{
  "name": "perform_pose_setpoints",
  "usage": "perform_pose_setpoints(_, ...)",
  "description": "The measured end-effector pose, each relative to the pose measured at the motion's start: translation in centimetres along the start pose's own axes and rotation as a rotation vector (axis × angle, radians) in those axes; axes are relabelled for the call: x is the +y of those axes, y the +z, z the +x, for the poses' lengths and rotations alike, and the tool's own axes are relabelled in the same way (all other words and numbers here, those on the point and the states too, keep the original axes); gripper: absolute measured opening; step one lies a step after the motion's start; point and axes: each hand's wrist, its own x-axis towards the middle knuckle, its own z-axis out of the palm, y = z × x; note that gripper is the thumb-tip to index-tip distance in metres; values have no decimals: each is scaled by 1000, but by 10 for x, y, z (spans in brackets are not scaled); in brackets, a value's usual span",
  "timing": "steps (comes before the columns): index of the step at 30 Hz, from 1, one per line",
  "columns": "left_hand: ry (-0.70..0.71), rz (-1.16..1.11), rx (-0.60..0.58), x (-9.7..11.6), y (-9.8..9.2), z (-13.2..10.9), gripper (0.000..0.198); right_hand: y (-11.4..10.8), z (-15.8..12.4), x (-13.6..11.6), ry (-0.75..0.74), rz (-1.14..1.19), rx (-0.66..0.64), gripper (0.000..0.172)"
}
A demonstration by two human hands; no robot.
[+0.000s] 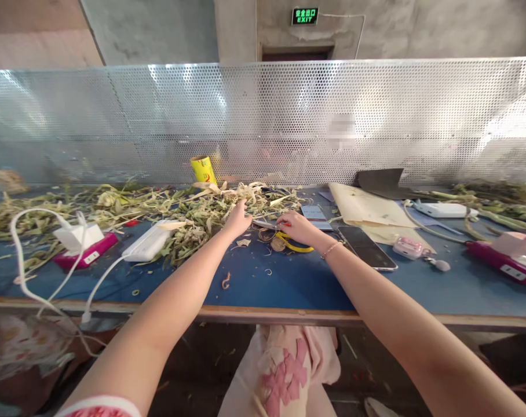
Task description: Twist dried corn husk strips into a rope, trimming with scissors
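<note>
My left hand (238, 221) is at the front of a heap of dried leaves and stems (193, 217), its index finger stretched out and its thumb apart. To its right, my right hand (298, 227) has its fingers curled down over one end of a thin silvery tool that looks like scissors (265, 225), with a bit of red by the fingertips. The tool's other end points toward my left hand. Just below my right hand lie a yellow ring (296, 248) and a round brown piece (278, 243). Behind it is a small blue-grey card or box (316, 217).
A black phone (367, 248), a pink earphone case (408, 247) and brown paper (362, 205) lie at right. A white power bank (148, 242) and magenta power strips (87, 252) with cables sit on the blue table (263, 289). Behind stand a yellow tube (203, 169) and perforated metal screen (159, 121).
</note>
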Motion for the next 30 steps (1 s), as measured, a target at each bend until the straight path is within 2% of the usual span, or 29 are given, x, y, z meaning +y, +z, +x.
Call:
perform_pose_setpoints(9, -44, 142, -117, 15, -7, -11, 50, 0, -1, 0, 1, -15, -31, 21)
perform_pose_setpoints(17, -29, 147, -164, 13, -6, -12, 47, 2, -1, 2, -69, -21, -28, 18)
perform_pose_setpoints(22, 19, 106, -87, 15, -5, -11, 42, 7, 2, 5, -75, -42, -58, 20)
perform_pose_setpoints(27, 189, 1, 151, 26, 1, -13, 38, 12, 4, 10, -95, -27, -59, 21)
perform_pose_setpoints(30, 284, 46, 178, 36, 11, -9, 35, 14, 6, 11, -109, -12, -59, 20)
